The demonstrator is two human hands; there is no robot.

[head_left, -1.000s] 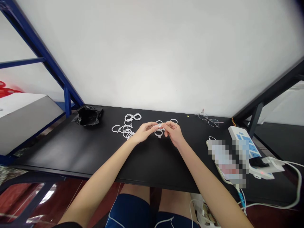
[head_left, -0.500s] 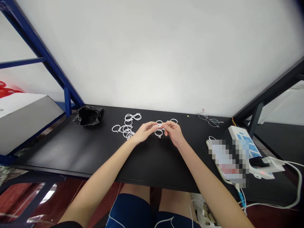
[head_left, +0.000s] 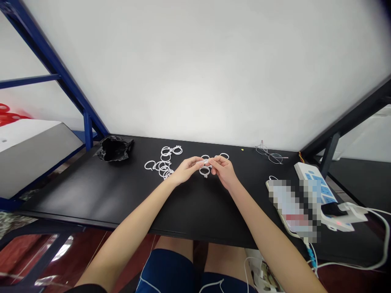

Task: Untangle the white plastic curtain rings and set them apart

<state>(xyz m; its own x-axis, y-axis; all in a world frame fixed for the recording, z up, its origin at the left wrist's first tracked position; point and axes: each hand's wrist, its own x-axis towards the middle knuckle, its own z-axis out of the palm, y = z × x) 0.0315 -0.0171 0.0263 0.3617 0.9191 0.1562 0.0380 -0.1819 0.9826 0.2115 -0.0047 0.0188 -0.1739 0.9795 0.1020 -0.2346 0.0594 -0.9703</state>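
White ring (head_left: 204,171) held just over the surface (head_left: 91,191), fingers of left hand (head_left: 183,171) and right hand (head_left: 225,171) clamped on it; I'd judge midway (ring pile (head_left: 163,163) waits at left).

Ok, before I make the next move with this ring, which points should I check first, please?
1. Grip: left hand and right hand both pinch the white ring near its top: ok.
2. Ring lifted off the table: cannot tell, it hangs very close to the surface.
3. Ring's clasp open or closed: cannot tell, too small.
4. Pile of loose rings lies apart from the left hand, on its left: ok.
5. Eyeglasses and power strip lie well to the right of both hands: ok.
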